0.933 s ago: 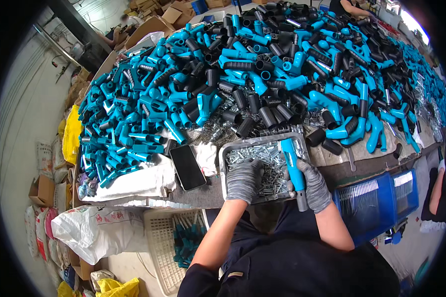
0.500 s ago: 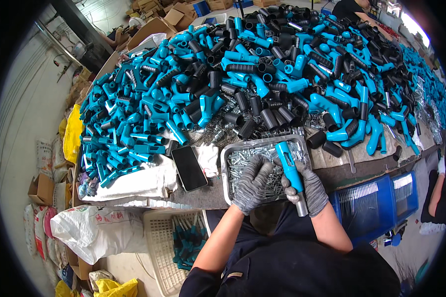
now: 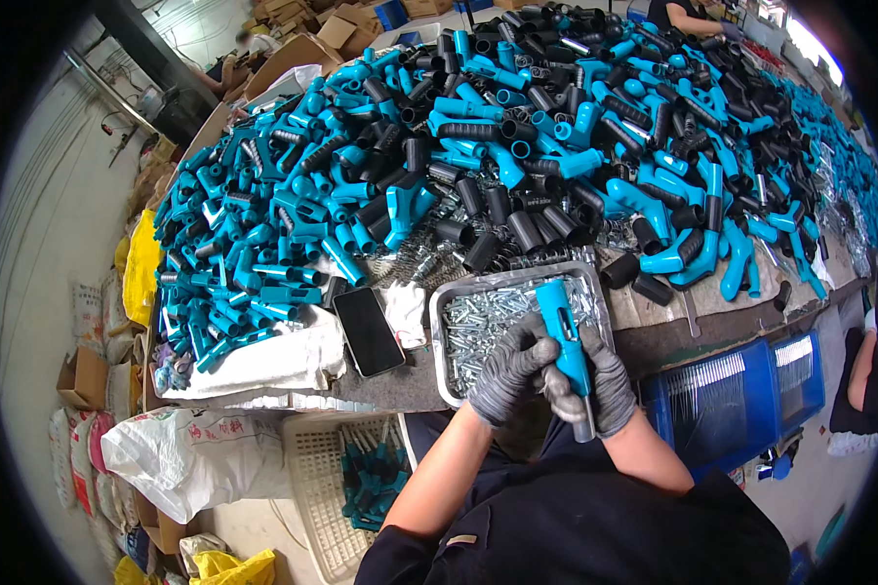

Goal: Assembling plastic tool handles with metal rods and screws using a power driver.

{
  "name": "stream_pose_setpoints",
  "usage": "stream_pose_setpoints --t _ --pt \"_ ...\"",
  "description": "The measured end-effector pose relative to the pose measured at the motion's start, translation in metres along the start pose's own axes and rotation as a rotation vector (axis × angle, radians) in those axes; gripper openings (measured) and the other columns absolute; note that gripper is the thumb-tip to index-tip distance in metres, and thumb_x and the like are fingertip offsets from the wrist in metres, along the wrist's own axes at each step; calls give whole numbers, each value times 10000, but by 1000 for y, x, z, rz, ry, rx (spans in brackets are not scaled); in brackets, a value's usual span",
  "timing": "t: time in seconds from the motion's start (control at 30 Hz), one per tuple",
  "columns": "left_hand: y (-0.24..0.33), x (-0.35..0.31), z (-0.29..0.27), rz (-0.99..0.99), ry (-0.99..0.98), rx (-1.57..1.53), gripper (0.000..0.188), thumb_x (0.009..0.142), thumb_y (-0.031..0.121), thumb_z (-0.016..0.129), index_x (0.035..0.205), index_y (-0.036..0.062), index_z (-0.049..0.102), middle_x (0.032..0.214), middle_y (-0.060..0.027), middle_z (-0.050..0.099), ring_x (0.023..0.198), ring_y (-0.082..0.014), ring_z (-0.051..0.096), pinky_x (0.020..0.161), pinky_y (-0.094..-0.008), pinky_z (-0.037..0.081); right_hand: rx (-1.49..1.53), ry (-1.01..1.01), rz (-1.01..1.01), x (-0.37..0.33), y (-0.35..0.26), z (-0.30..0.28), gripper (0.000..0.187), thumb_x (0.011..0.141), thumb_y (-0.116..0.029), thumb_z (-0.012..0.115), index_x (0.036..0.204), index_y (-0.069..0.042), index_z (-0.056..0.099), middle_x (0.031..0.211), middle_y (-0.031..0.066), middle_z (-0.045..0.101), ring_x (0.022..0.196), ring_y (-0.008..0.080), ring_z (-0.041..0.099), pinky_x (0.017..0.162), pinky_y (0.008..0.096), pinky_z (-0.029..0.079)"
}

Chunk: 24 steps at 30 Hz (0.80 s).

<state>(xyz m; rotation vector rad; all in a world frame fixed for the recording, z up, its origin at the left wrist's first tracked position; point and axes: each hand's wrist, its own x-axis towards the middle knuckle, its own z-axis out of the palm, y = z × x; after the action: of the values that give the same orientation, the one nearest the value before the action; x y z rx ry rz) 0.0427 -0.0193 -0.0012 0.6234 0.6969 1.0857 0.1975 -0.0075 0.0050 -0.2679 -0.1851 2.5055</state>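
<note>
Heaped across the upper half of the frame, a tabletop [image 3: 400, 390] carries a great pile of teal plastic handle shells [image 3: 293, 224] mixed with black ribbed rubber sleeves [image 3: 517, 229], the teal pieces smooth and angled like pistol grips, the black ones short matte tubes. Cardboard boxes [image 3: 293, 49] crowd the upper left.

At the near edge of the tabletop, just below centre, sits a shallow metal tray [image 3: 439, 341] filled with small bright screws [image 3: 488, 322], shiny and loosely tangled. Left of the tray lies a dark phone [image 3: 369, 331], flat and glossy, partly on white cloth [image 3: 273, 361].

Both hands wear grey knit gloves with a coarse texture. The right hand [image 3: 605, 390] is closed around a teal handle [image 3: 564, 327], gripping its lower part; a dark grey stub sticks out below the fist. The handle's long axis runs nearly up and down the frame, tilted slightly so its top end leans toward the upper left, over the tray's right side. The left hand [image 3: 512, 370] curls against the handle from the left, fingers bent and touching it at mid-length; whether it pinches something small there cannot be told. It lies nearer the screws, which are directly above it in the frame.

Below the tabletop, a white slatted crate [image 3: 322, 487] at lower centre-left holds more teal pieces, and a blue bin [image 3: 741, 409] sits at right.
</note>
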Motion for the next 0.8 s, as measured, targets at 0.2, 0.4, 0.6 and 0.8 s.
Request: stream_pose_setpoints --t 0.2,0.4,0.6,0.8 --pt "1 8 -4 271 199 737 474 846 474 642 975 23 577 767 -90 613 729 -191 595 674 -314 468 -309 136 -255 -1 -11 3 592 871 -505 574 1160 11 539 748 116 649 480 148 578 406 239 464" --pt "-30 6 43 186 -4 657 552 960 486 448 1234 9 486 886 -16 560 841 -122 495 762 -289 433 -727 339 -724 6 -24 21 462 864 -435 612 1047 -11 594 874 68 629 760 119 600 672 238 488" --pt "2 33 42 -146 -71 959 490 943 482 481 1062 14 563 914 -167 647 873 -281 615 759 -378 462 -409 332 -720 0 -50 -1 468 857 -435 629 1071 -24 568 856 66 626 781 146 608 715 280 503" --pt "84 133 2 482 440 1769 247 854 305 647 1023 125 642 965 -152 651 874 -331 631 766 -392 498 -234 416 -708 -11 -69 -49 440 869 -451 608 1042 -49 568 802 76 640 611 143 628 482 243 496"
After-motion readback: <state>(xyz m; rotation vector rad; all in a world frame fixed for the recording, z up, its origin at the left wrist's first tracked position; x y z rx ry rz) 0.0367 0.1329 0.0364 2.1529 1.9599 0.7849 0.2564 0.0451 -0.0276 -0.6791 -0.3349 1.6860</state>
